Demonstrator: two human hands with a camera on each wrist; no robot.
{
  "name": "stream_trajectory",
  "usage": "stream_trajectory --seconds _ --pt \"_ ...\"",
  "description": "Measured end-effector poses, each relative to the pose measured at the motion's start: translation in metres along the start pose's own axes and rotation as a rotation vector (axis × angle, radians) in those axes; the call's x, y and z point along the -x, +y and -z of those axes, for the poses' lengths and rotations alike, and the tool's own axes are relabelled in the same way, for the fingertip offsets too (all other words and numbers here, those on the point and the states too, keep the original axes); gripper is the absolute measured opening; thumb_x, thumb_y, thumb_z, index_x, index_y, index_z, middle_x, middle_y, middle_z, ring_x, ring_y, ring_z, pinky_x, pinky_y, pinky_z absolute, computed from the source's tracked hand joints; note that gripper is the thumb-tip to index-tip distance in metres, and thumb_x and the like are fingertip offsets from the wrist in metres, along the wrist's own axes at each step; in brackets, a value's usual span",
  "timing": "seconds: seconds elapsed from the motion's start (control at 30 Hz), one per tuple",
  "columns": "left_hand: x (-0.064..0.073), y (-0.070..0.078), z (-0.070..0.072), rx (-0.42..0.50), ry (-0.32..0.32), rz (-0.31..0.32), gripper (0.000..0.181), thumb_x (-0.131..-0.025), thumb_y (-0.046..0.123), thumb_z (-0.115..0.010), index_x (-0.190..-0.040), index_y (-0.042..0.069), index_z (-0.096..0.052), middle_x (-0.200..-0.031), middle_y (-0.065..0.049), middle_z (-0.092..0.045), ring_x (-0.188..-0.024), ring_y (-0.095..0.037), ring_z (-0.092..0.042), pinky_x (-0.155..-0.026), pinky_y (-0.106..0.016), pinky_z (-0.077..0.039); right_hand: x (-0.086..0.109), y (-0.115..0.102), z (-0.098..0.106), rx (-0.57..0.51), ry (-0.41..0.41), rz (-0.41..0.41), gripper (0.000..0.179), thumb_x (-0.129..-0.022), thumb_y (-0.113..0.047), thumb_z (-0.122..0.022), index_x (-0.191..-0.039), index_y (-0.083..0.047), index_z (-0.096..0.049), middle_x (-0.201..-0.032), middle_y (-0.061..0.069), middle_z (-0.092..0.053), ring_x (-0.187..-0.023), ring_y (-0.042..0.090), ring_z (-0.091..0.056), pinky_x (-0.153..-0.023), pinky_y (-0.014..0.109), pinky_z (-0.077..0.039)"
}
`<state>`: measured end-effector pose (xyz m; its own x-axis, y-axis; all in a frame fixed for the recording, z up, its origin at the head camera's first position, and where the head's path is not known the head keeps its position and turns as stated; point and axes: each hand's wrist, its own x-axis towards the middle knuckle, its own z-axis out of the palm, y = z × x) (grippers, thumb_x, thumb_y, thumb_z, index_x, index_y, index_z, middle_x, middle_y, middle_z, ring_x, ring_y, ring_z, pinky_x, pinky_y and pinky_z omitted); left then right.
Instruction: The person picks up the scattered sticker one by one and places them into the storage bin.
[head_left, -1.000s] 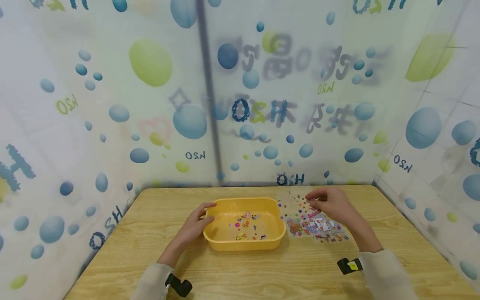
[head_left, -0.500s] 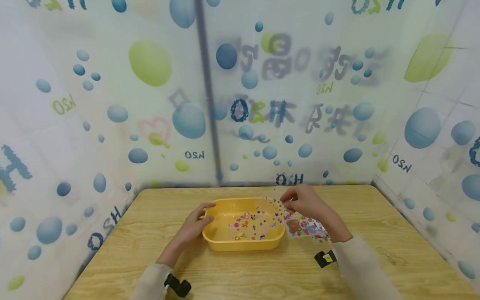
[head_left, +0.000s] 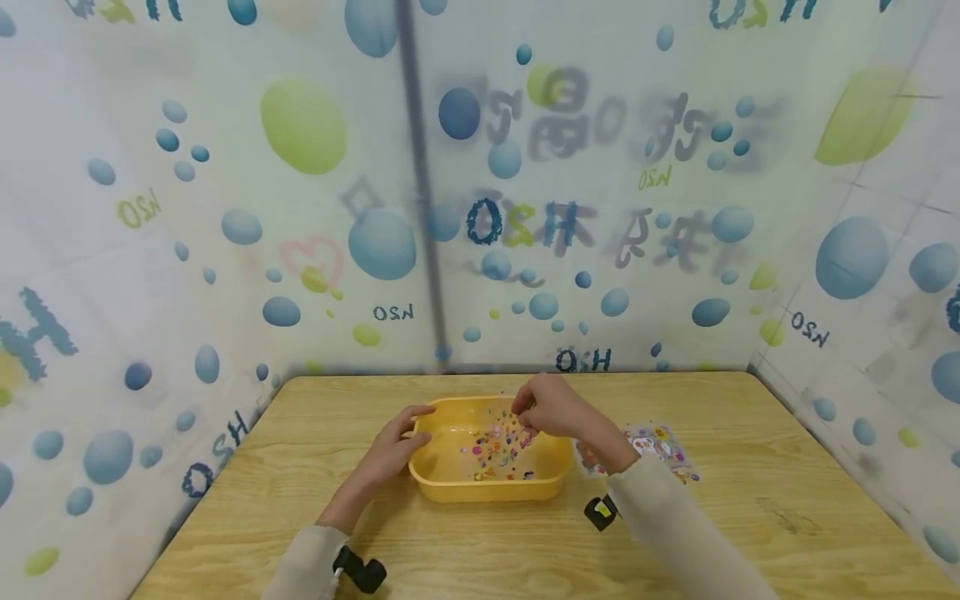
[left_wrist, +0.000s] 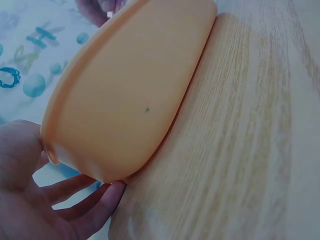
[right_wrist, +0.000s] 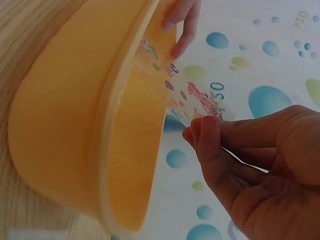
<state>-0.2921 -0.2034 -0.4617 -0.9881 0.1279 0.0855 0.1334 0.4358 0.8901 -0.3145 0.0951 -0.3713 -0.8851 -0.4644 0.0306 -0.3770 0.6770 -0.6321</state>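
Observation:
A yellow plastic basin [head_left: 491,492] sits on the table. My left hand [head_left: 388,450] holds its left end, thumb over the rim and fingers against the outside wall in the left wrist view. Between thumb and fingertips, my right hand [head_left: 557,407] pinches the edge of a clear sticker sheet [right_wrist: 195,97] printed with small coloured figures. That sheet hangs over the basin's opening, tilted. Small colourful stickers show inside the basin in the head view; which belong to the held sheet and which lie on the bottom is hard to tell.
More sticker sheets [head_left: 667,450] lie on the wooden table [head_left: 750,525] right of the basin, partly behind the right forearm. A curtain [head_left: 360,125] printed with blue and green bubbles rises behind the table and on both sides.
My right hand has carried the clear sticker sheet leftward from the other sheets to over the basin. More of the sheets on the table are uncovered. The left hand stays on the basin.

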Motion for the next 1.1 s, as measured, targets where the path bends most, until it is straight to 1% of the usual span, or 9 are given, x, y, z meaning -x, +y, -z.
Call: stream_trajectory --seconds 0.17,0.27,0.33,0.47,0.6,0.7,0.87,0.97,1.1 --pt "0.001 0.0 -0.001 0.019 -0.001 0.0 0.043 -0.104 0.012 -0.058 -0.147 0.013 -0.055 -0.143 -0.028 -0.057 -0.117 -0.036 -0.065 -0.09 -0.048 -0.058 -0.009 -0.015 -0.01 0.026 -0.032 0.016 0.017 -0.09 0.006 -0.067 -0.102 0.002 -0.078 -0.094 0.01 -0.076 -0.069 0.013 -0.065 -0.064 0.028 -0.056" --pt "0.002 0.0 -0.001 0.028 0.001 0.005 0.043 -0.104 0.012 -0.059 -0.147 0.014 -0.055 -0.143 -0.028 -0.056 -0.116 -0.036 -0.066 -0.089 -0.047 -0.059 -0.016 -0.02 -0.015 0.037 -0.058 0.023 0.017 -0.091 0.006 -0.068 -0.103 0.002 -0.078 -0.095 0.011 -0.076 -0.068 0.012 -0.068 -0.065 0.027 -0.059" --pt "0.002 -0.001 -0.002 0.029 0.006 0.01 0.043 -0.104 0.012 -0.059 -0.147 0.014 -0.055 -0.144 -0.028 -0.055 -0.116 -0.037 -0.066 -0.089 -0.047 -0.059 -0.019 -0.021 -0.017 0.044 -0.074 0.024 0.017 -0.09 0.006 -0.069 -0.104 0.003 -0.079 -0.093 0.011 -0.077 -0.066 0.012 -0.069 -0.065 0.028 -0.059" --pt "0.003 -0.002 -0.003 0.017 0.012 0.017 0.043 -0.104 0.012 -0.059 -0.147 0.015 -0.056 -0.148 -0.028 -0.053 -0.121 -0.039 -0.064 -0.091 -0.048 -0.058 -0.024 -0.021 -0.02 0.024 -0.103 -0.005 0.017 -0.09 0.007 -0.068 -0.103 0.006 -0.078 -0.085 0.011 -0.076 -0.061 0.013 -0.069 -0.066 0.033 -0.062" --pt "0.003 -0.002 -0.004 0.005 0.014 0.016 0.043 -0.104 0.012 -0.059 -0.147 0.016 -0.056 -0.15 -0.027 -0.052 -0.125 -0.041 -0.061 -0.095 -0.049 -0.057 -0.027 -0.018 -0.021 0.026 -0.106 -0.034 0.017 -0.092 0.007 -0.064 -0.102 0.007 -0.078 -0.089 0.014 -0.076 -0.058 0.016 -0.069 -0.071 0.041 -0.064" --pt "0.002 -0.001 -0.003 0.004 0.008 0.011 0.043 -0.104 0.012 -0.058 -0.147 0.015 -0.055 -0.15 -0.026 -0.052 -0.126 -0.041 -0.061 -0.096 -0.049 -0.056 -0.028 -0.016 -0.022 0.036 -0.112 -0.072 0.018 -0.093 0.007 -0.062 -0.103 0.006 -0.077 -0.093 0.015 -0.075 -0.059 0.017 -0.069 -0.072 0.042 -0.064" --pt "0.001 0.0 -0.001 0.007 0.001 0.003 0.044 -0.105 0.012 -0.058 -0.148 0.015 -0.054 -0.151 -0.025 -0.051 -0.124 -0.04 -0.061 -0.094 -0.048 -0.057 -0.03 -0.016 -0.022 0.05 -0.14 -0.141 0.017 -0.091 0.009 -0.064 -0.102 0.005 -0.077 -0.093 0.012 -0.073 -0.062 0.016 -0.069 -0.073 0.038 -0.064" --pt "0.0 -0.001 0.0 0.005 0.0 0.003 0.044 -0.104 0.012 -0.058 -0.148 0.015 -0.055 -0.152 -0.025 -0.05 -0.123 -0.04 -0.062 -0.093 -0.048 -0.057 -0.032 -0.016 -0.022 0.081 -0.153 -0.17 0.013 -0.091 0.007 -0.065 -0.096 0.003 -0.076 -0.089 0.011 -0.071 -0.062 0.016 -0.07 -0.073 0.038 -0.064" --pt "-0.001 -0.002 0.0 0.006 -0.005 0.007 0.044 -0.104 0.013 -0.058 -0.148 0.015 -0.054 -0.153 -0.024 -0.049 -0.123 -0.039 -0.061 -0.094 -0.048 -0.057 -0.037 -0.016 -0.022 0.112 -0.188 -0.218 0.011 -0.092 0.005 -0.066 -0.085 0.002 -0.073 -0.078 0.01 -0.069 -0.058 0.017 -0.071 -0.074 0.041 -0.064"
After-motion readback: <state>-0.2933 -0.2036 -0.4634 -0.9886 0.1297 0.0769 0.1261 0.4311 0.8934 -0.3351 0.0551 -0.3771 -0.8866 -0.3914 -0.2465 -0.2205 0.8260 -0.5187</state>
